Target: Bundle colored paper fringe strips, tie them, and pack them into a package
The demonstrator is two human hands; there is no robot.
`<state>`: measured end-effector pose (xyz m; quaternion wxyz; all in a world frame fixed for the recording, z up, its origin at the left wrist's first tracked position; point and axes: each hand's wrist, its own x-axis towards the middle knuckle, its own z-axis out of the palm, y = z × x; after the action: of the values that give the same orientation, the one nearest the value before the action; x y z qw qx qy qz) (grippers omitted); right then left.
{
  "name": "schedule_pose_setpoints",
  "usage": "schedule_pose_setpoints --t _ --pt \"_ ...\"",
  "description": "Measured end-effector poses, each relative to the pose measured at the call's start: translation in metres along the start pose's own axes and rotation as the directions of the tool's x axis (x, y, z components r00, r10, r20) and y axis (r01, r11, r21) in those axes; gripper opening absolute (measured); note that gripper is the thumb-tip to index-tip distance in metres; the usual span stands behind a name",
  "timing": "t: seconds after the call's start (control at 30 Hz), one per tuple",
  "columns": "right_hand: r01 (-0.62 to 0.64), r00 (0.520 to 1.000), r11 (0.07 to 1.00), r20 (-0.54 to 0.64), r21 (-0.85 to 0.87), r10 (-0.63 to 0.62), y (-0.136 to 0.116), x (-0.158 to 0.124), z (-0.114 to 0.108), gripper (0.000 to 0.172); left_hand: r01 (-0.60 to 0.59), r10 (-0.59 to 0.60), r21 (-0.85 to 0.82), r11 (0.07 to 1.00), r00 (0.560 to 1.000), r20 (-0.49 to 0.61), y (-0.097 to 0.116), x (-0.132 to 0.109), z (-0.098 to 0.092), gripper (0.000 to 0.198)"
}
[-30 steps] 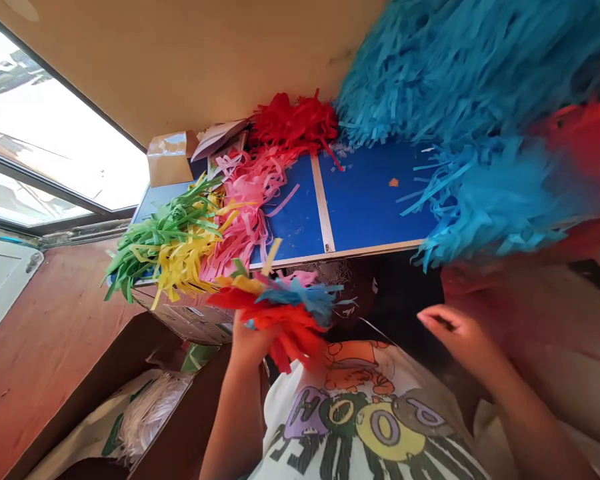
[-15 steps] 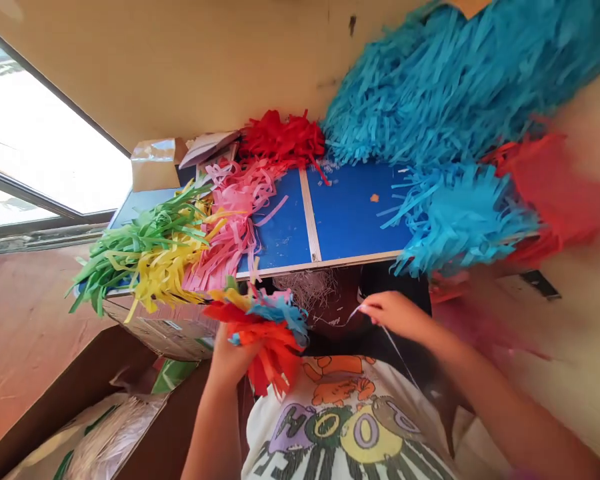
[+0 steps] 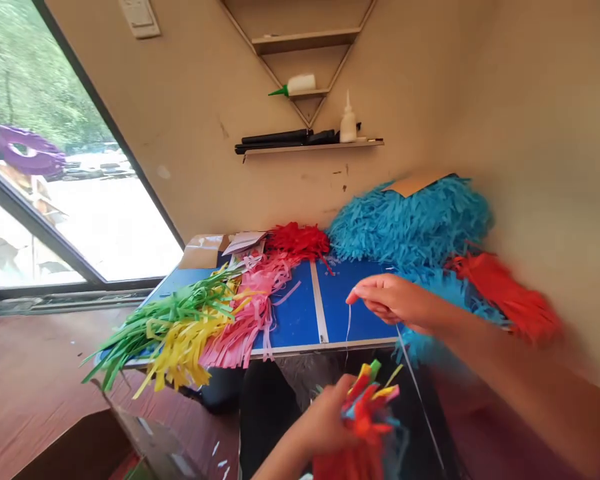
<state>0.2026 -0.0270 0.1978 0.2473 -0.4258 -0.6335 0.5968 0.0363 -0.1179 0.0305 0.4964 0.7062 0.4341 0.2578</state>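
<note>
My left hand is closed around a bundle of fringed tissue-paper strips, mostly red-orange with blue, yellow and green ends sticking up. Blur hides some of the bundle's lower part. Above it and to the right, my right hand pinches a thin white string. One short end of the string hangs below the fingertips; the longer part runs down past the wrist. Behind the hands stands a blue table, with green, yellow and pink fringed paper draped over its left side.
A large heap of blue fringed paper lies at the back right, red fringe beside it. Red fringe also sits at the back. A wall shelf holds a white bottle. An open cardboard box is on the floor at left.
The view has tilted up, bringing the wall shelves into sight. My left hand has carried the paper bundle to the right, below my right hand, which still pinches the string.
</note>
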Motion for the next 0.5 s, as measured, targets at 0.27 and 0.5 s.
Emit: schedule_pose_setpoints --t 0.27,0.5 --pt "0.161 0.987 0.912 0.053 -0.377 -0.152 -0.072 -0.006 0.038 0.023 0.116 -0.131 -0.081 0.99 0.968 -0.214 -0.015 0.047 0.009 0.053" --pt "0.112 0.99 0.833 -0.014 -0.541 -0.142 0.002 -0.041 0.004 0.035 0.046 -0.176 -0.389 0.92 0.936 -0.305 -0.021 0.027 -0.037 0.058"
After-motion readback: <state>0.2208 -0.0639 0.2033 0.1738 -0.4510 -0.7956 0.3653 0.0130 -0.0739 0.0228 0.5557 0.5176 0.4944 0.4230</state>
